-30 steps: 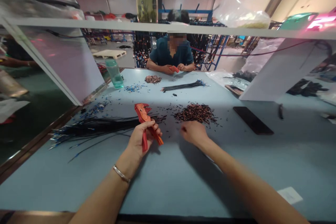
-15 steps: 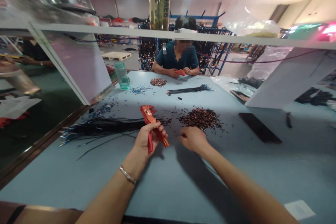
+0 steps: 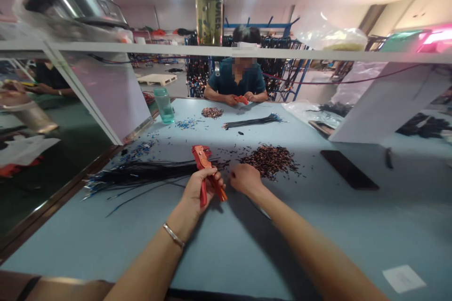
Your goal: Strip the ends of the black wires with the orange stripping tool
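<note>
My left hand (image 3: 203,183) is wrapped around the handles of a red and orange wire stripper (image 3: 203,157), its jaws pointing away from me. To the right of the tool my closed right hand (image 3: 245,178) pinches a black wire (image 3: 259,209), which trails back under my forearm. The fingertips on that hand are blurred and partly hidden. A bundle of black wires (image 3: 148,171) with blue and silvery ends lies left of the stripper. Just beyond my right hand spreads a heap of small black and copper-coloured wire scraps (image 3: 271,161).
A phone (image 3: 348,169) lies at right, a white paper (image 3: 404,278) nearer me. Blue bits (image 3: 139,150) are scattered at left, near a green bottle (image 3: 164,106). Opposite, a person (image 3: 236,80) holds an orange tool. A shelf (image 3: 169,49) spans the table.
My right hand has shifted left, closer to the wire stripper, with the wire trailing from it. My left hand keeps its grip on the tool. The view has tilted slightly.
</note>
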`<action>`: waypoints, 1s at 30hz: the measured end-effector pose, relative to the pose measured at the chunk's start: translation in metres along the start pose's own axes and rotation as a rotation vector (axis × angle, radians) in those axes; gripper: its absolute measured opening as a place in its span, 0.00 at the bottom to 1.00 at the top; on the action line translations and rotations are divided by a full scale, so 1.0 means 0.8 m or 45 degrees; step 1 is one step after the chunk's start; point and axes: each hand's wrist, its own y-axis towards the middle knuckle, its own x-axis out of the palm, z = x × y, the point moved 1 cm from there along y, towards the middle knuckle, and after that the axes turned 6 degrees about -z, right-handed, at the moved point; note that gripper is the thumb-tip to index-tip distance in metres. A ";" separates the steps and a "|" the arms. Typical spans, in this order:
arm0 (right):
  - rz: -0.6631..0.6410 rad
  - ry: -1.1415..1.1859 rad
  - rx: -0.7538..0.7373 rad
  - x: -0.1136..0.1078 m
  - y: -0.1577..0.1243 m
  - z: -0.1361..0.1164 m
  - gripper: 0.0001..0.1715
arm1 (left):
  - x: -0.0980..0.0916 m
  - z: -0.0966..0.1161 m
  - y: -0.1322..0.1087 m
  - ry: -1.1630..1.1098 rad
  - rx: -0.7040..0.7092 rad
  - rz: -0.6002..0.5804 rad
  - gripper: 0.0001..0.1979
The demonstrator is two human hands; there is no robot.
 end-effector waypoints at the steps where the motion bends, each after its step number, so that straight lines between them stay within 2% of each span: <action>1: 0.013 0.029 0.018 0.000 0.003 0.003 0.12 | -0.001 -0.001 0.001 0.009 -0.006 -0.003 0.05; 3: 0.052 0.101 0.032 -0.004 0.007 0.017 0.10 | -0.003 -0.004 0.002 0.027 -0.024 -0.020 0.05; 5: 0.090 0.203 -0.041 -0.014 0.001 0.040 0.09 | -0.004 -0.007 0.002 0.044 -0.051 -0.063 0.05; 9: 0.114 0.474 -0.285 -0.026 -0.040 0.081 0.09 | -0.001 -0.018 -0.003 0.083 -0.145 -0.230 0.04; 12: 0.152 0.681 -0.421 -0.022 -0.073 0.096 0.10 | 0.006 -0.030 -0.012 0.148 -0.238 -0.404 0.07; 16: 0.278 0.850 -0.534 -0.019 -0.088 0.105 0.12 | 0.012 -0.041 -0.023 0.259 -0.294 -0.560 0.11; 17: 0.335 0.865 -0.567 -0.023 -0.090 0.108 0.12 | 0.012 -0.042 -0.024 0.288 -0.290 -0.585 0.11; 19: 0.554 0.756 -0.684 -0.038 -0.096 0.116 0.12 | 0.013 -0.043 -0.026 0.368 -0.251 -0.661 0.12; 21: 0.953 0.344 -0.886 -0.056 -0.108 0.123 0.13 | 0.013 -0.043 -0.027 0.440 -0.228 -0.726 0.11; 23: 1.222 -0.048 -1.018 -0.068 -0.118 0.129 0.11 | 0.014 -0.044 -0.028 0.473 -0.233 -0.760 0.11; 24: 1.281 -0.125 -1.016 -0.071 -0.121 0.132 0.11 | 0.015 -0.044 -0.029 0.476 -0.242 -0.767 0.11; 26: 1.291 0.005 -0.870 -0.075 -0.123 0.141 0.10 | 0.016 -0.046 -0.031 0.479 -0.254 -0.773 0.12; 30: 1.013 0.931 -0.317 -0.080 -0.124 0.175 0.06 | 0.015 -0.047 -0.031 0.485 -0.250 -0.763 0.12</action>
